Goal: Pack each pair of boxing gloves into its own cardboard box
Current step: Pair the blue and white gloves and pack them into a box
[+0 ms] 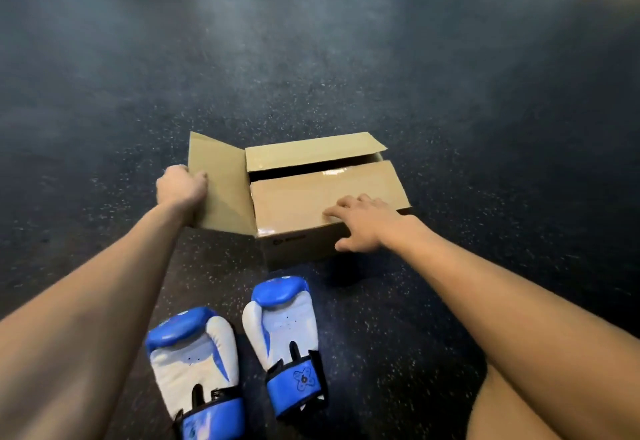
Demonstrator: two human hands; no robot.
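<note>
- You look to be on the floor of a gym or training hall.
- The floor (pixel 450 120) is dark, rubber-like matting flecked with pale speckles, the sort laid in workout rooms, and it fills your view up to the blurred far edge.
- Blue and white boxing gloves (pixel 282 332) lie directly on it, just beside a cardboard box (pixel 311 204) on the same matting.
- Your bare leg (pixel 540 405) is down near the ground.
</note>
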